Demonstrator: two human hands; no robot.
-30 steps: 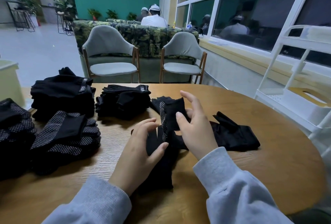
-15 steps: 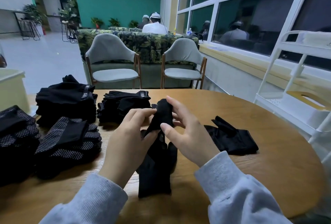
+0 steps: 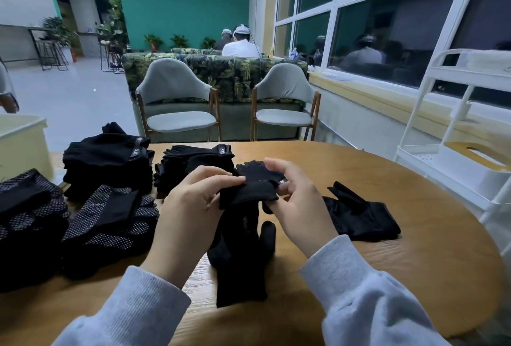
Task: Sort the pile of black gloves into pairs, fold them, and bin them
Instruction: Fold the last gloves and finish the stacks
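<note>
Both of my hands hold a black glove pair (image 3: 243, 249) above the round wooden table (image 3: 387, 262). My left hand (image 3: 190, 213) pinches the folded-over upper part (image 3: 249, 190) from the left. My right hand (image 3: 298, 207) grips the same fold from the right, its fingers curled round the cloth. The lower part of the gloves hangs down to the tabletop. Another black glove (image 3: 359, 218) lies flat to the right of my right hand.
Stacks of folded black gloves (image 3: 107, 160) (image 3: 193, 163) and dotted gloves (image 3: 107, 224) (image 3: 25, 213) fill the table's left side. A pale bin (image 3: 22, 146) stands at the far left, a white rack (image 3: 453, 157) at the right. Two grey chairs face the table.
The glove top, held upright between my fingers a moment ago, has been folded down and across. Both hands have risen slightly and closed in on the fold.
</note>
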